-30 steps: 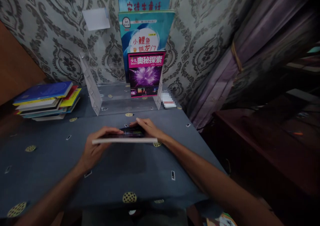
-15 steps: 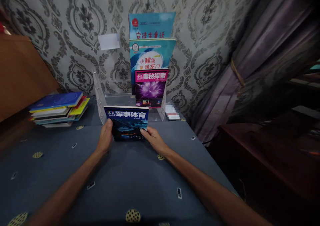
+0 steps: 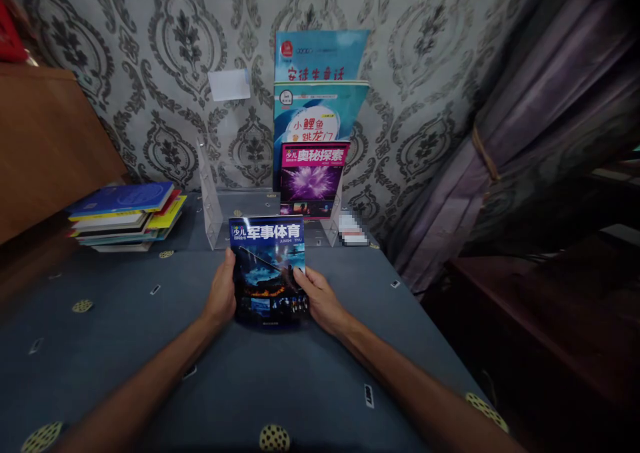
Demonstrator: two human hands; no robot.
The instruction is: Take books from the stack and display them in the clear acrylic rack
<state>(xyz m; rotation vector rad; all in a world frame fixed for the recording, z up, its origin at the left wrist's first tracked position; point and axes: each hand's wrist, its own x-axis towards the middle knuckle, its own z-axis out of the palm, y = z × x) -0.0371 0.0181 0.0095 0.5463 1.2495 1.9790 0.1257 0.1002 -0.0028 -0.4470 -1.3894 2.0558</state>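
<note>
Here, hands (image 3: 273, 296) gripping book (image 3: 270, 273), clear stand (image 3: 213, 206) behind

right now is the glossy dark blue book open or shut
Shut: the book shows its front cover, no inside pages spread, held between the left hand and right hand.

Seen from the middle of the view, grey wallpaper (image 3: 430, 59) with dark, ornate medallions fills the wall at 12 o'clock. A white card (image 3: 229, 85) shows against it between 10 and 11. Toward 10 o'clock, a red item (image 3: 10, 33) sits above a brown wooden panel (image 3: 55, 149). At 3 o'clock hangs a mauve curtain (image 3: 440, 199), gathered by a tan cord (image 3: 485, 154); dark red furniture (image 3: 545, 306) lies near 4. The blue-grey tablecloth (image 3: 320, 386) spreads across 6 o'clock, with yellow, black-dotted shapes printed on it.
</note>
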